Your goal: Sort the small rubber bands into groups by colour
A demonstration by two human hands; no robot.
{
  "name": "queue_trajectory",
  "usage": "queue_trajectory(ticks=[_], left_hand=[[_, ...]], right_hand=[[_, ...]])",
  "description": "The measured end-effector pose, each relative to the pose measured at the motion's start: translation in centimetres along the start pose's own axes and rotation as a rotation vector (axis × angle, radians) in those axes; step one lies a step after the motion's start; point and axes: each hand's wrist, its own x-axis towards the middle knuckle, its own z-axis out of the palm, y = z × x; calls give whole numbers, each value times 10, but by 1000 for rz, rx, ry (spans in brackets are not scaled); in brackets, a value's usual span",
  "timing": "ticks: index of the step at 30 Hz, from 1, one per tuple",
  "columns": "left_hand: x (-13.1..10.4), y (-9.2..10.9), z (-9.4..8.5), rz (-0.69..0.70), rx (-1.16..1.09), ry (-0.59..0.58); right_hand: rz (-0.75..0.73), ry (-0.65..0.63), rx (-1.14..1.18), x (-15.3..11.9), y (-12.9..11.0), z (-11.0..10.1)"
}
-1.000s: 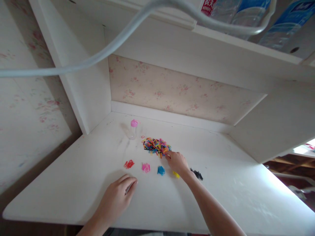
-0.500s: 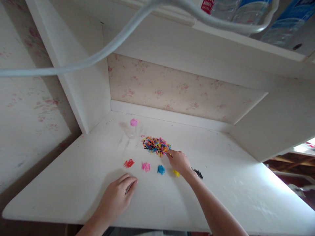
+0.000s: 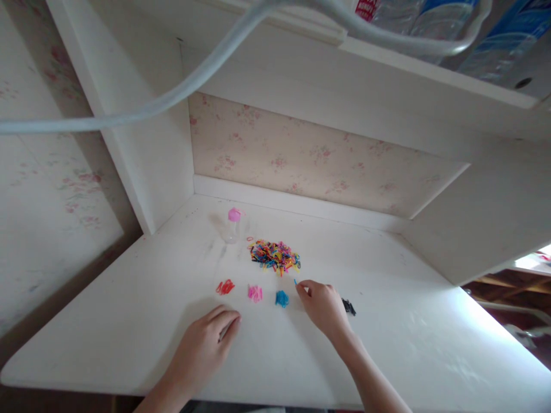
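Observation:
My right hand (image 3: 322,307) pinches a small blue rubber band (image 3: 295,281) between thumb and forefinger, just above the table. Beyond it lies a heap of mixed-colour rubber bands (image 3: 275,256). Small single-colour piles form a row nearer to me: red bands (image 3: 225,287), pink bands (image 3: 255,293), blue bands (image 3: 282,298) and black bands (image 3: 349,307), the last partly behind my right hand. The yellow pile is hidden by that hand. My left hand (image 3: 210,335) rests on the table below the red and pink piles, fingers curled and thumb against them, with nothing visible in it.
A clear container with a pink lid (image 3: 233,226) stands behind the red pile, and one loose band (image 3: 250,238) lies near it. The white table (image 3: 267,355) has panels at its sides and back. A pale cable (image 3: 172,97) crosses above, near bottles (image 3: 439,23) on a shelf.
My right hand has drawn back from the edge of the mixed heap toward me, now with a blue rubber band in its fingertips. It now covers the yellow pile. My left hand stays put.

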Motion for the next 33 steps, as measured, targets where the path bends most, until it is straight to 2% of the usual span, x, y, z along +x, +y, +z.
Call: queue_trajectory(ticks=[4,10,15,18,23,28,33], left_hand=[[1,2,-1,8,-9,16],[2,5,-2,-13,-10,35],[10,12,-6,-52,52,-3],[27,20,-9,-46,133,-20],[76,30,-3,-57,258,-32],[120,29,10,-125,493,-36],[141,25,15,-145,594,-56]], right_hand=[[-21,27,54,-25,-5,9],[-32,25,24,-34,-19,17],[-22,129,42,-50,-11,29],[-41,173,167,-63,2,40],[-35,186,377,-75,14,52],[-49,168,425,-73,15,52],[-70,147,432,-73,17,50]])
